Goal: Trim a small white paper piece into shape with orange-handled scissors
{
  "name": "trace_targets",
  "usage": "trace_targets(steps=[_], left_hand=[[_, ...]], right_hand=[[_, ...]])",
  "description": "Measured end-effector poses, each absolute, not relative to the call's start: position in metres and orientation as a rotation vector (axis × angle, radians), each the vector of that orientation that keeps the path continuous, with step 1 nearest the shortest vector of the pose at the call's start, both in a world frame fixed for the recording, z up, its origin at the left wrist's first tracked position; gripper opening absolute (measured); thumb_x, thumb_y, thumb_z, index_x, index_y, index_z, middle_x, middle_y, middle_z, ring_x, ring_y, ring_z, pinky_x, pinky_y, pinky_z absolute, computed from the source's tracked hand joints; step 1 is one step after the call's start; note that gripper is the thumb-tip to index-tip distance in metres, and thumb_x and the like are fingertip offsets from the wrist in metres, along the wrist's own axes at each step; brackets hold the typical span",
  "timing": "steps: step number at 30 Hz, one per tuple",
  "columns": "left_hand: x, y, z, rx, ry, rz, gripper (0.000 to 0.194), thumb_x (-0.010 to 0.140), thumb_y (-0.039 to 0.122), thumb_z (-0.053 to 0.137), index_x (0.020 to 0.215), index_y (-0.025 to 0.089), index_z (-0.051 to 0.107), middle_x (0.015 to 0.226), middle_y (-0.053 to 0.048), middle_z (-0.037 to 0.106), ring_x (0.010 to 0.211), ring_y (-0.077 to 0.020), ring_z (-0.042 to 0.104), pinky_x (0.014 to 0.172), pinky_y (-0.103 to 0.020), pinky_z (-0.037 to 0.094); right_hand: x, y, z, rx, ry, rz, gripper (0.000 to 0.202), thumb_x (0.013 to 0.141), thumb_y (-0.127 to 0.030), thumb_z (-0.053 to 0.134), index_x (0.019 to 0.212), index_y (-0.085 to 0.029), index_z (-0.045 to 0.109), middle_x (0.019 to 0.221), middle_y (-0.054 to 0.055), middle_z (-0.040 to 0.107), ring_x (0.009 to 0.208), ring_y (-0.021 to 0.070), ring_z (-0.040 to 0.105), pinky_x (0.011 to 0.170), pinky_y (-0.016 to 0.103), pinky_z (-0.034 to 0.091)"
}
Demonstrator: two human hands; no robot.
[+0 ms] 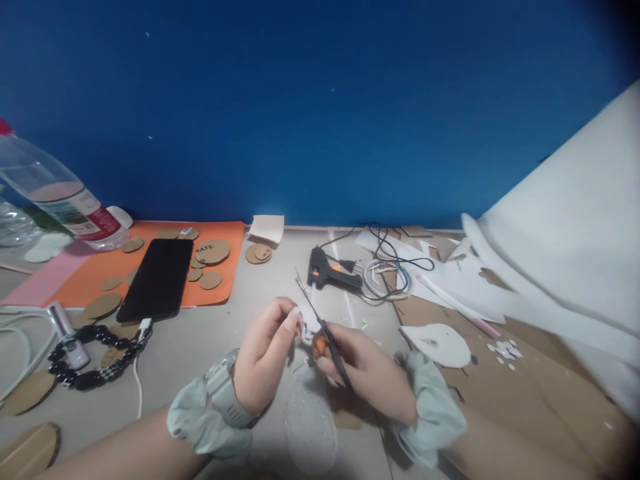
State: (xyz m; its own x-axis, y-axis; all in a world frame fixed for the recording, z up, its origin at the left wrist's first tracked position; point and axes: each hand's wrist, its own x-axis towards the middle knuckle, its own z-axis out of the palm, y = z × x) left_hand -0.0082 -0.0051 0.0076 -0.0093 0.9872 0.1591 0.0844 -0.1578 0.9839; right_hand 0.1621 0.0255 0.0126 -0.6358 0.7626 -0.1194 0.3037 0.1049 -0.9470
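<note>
Pinching the small white piece [312,321] at its edge, your left hand [270,350] has its fingertips closed on it, near the middle of the bench [265,287]. Your right hand [357,363] is closed around a dark-handled tool [336,357] whose two slim prongs point up and away from you, passing just beside the white piece; an orange part shows by your fingers, and you cannot tell from this angle whether the prongs touch the piece. A pale green band [431,407] circles your right wrist, and a watch [231,392] sits on your left.

Below your hands, a round translucent disc [311,430] lies flat. Beyond them, a black glue gun [336,275] rests on its side, with a black plug [349,265] next to it. To your right, a white rounded cutout [443,345] and a cluster of small white bits [506,349] lie on brown cardboard [530,407].

To your left, a black phone [157,280] lies partly over an orange sheet [235,250], among cardboard discs [215,252]. Nearer you is a black bead bracelet [89,380] with a small tube [75,352] against it; farther left, a bottle [75,207] leans before the blue wall [320,113].
</note>
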Motion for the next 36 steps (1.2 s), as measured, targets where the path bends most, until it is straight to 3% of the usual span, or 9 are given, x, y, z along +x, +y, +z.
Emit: trace_targets(steps=[3, 9, 30, 36], left_hand=[[-0.0095, -0.0081, 0.0066, 1.413, 1.195, 1.346, 0.023, 0.098, 0.031, 0.035, 0.081, 0.02, 0.048, 0.069, 0.003, 0.045, 0.061, -0.0111, 0.042, 0.059, -0.023, 0.037], [-0.0107, -0.0088, 0.0063, 1.587, 1.147, 1.409, 0.02, 0.097, 0.025, 0.035, 0.086, 0.021, 0.051, 0.076, 0.001, 0.05, 0.07, -0.013, 0.048, 0.067, -0.024, 0.041], [-0.0099, -0.0084, 0.0087, 1.586, 1.152, 1.333, 0.02, 0.096, 0.023, 0.037, 0.082, 0.02, 0.051, 0.078, 0.0, 0.054, 0.072, -0.0137, 0.051, 0.069, -0.024, 0.042], [-0.008, -0.0064, 0.0088, 1.521, 1.197, 1.308, 0.019, 0.095, 0.024, 0.038, 0.083, 0.02, 0.051, 0.075, 0.001, 0.051, 0.07, -0.0129, 0.048, 0.067, -0.024, 0.04]], right_hand=[[0.162, 0.0218, 0.0124, -1.139, -2.136, 1.398, 0.014, 0.081, -0.024, 0.058, 0.075, -0.019, 0.045, 0.063, -0.007, 0.039, 0.057, 0.0095, 0.035, 0.053, 0.023, 0.029], [0.1615, 0.0171, 0.0157, -1.194, -2.31, 1.198, 0.023, 0.076, -0.028, 0.064, 0.075, -0.02, 0.042, 0.062, -0.008, 0.04, 0.055, 0.0101, 0.035, 0.05, 0.023, 0.025], [0.1624, 0.0176, 0.0133, -1.13, -2.287, 1.3, 0.016, 0.081, -0.028, 0.06, 0.079, -0.019, 0.047, 0.065, -0.006, 0.044, 0.058, 0.0111, 0.038, 0.053, 0.023, 0.027], [0.162, 0.0197, 0.0124, -1.029, -2.174, 1.468, 0.025, 0.085, -0.04, 0.057, 0.078, -0.019, 0.048, 0.065, -0.005, 0.041, 0.059, 0.0107, 0.036, 0.057, 0.023, 0.031]])
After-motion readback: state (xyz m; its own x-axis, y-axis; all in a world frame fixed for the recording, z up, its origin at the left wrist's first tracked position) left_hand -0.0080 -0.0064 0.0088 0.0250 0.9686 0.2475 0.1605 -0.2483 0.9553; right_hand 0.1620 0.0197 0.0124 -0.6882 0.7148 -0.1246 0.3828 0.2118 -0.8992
